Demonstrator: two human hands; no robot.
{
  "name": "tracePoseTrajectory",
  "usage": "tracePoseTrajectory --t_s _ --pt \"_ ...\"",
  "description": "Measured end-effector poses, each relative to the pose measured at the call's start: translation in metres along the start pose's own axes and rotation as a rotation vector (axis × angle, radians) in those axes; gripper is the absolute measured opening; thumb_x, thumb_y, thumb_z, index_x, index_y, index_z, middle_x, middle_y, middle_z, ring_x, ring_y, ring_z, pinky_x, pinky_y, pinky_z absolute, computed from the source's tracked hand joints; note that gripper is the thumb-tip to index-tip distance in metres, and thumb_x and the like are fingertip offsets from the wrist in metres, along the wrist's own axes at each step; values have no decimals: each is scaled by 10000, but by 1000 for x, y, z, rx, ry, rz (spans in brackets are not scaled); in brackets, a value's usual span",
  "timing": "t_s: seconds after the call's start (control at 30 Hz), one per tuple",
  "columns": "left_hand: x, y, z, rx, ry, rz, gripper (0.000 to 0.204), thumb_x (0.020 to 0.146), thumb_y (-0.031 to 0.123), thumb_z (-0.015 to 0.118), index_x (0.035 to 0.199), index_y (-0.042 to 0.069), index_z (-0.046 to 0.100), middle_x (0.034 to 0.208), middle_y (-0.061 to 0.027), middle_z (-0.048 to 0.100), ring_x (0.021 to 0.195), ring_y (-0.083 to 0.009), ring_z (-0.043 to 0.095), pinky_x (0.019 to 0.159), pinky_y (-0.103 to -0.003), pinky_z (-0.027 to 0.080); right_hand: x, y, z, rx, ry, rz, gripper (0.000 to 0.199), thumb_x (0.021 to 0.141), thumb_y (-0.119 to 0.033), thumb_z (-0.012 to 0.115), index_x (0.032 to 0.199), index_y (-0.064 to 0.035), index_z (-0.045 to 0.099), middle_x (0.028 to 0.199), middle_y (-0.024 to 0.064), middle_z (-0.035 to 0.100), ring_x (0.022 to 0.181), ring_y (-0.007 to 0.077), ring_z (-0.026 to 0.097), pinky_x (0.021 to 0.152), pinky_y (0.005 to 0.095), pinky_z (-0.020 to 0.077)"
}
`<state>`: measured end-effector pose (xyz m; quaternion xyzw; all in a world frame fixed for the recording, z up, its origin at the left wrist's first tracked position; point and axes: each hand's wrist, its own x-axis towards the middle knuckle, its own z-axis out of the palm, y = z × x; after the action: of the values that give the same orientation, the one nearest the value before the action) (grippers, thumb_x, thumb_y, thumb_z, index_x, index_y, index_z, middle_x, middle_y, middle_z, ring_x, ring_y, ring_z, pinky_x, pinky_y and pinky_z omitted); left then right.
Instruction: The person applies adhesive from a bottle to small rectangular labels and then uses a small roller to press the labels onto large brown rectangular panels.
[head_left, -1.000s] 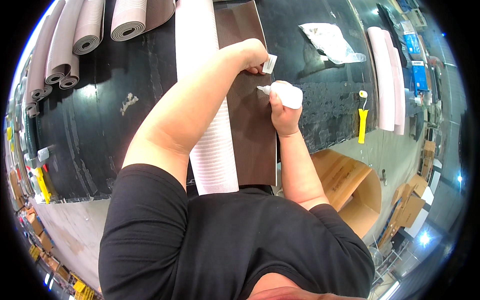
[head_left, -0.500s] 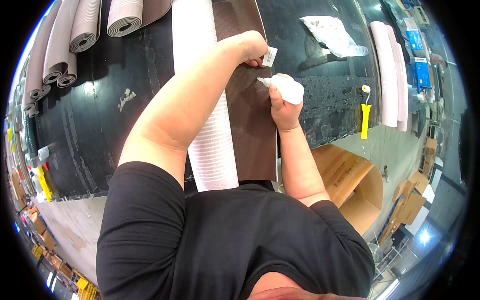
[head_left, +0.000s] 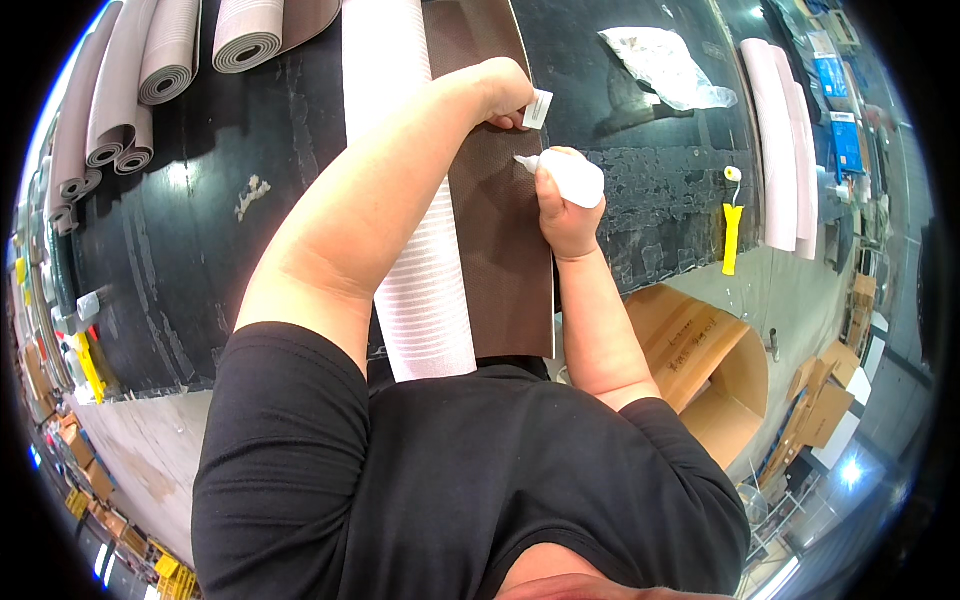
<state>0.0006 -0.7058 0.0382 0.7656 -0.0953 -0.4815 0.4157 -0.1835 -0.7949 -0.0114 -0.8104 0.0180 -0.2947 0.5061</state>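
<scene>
Head view: left hand (head_left: pixel 503 88) pinches a small white rectangular tag (head_left: pixel 538 108) over the dark brown textured sheet (head_left: pixel 505 240), which lies lengthwise mid-bench beside a white ribbed strip (head_left: pixel 425 290). Right hand (head_left: pixel 562 205) is fisted round a white squeeze bottle (head_left: pixel 572 176), nozzle aimed at the tag, just short of it. Looks like the gluing step. Next probably needs a steady nozzle and a small dab. Yellow-handled roller (head_left: pixel 731 232) sits near the bench's right edge.
</scene>
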Motion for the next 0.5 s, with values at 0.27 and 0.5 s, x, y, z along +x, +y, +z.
tracePoseTrajectory --t_s 0.27,0.5 --pt "5 -3 0 3 11 3 194 952 192 583 1037 41 670 925 -71 714 740 -114 670 598 -217 511 -3 2 -3 -12 2 -64 169 861 -117 691 947 26 665 938 129 684 834 249 671 778 317 524" --pt "7 -4 1 -6 7 1 205 959 206 580 1035 39 670 937 -72 714 746 -111 676 594 -213 506 -7 -6 -6 -1 -1 -36 145 853 -102 676 927 22 662 902 128 680 790 250 665 738 314 526"
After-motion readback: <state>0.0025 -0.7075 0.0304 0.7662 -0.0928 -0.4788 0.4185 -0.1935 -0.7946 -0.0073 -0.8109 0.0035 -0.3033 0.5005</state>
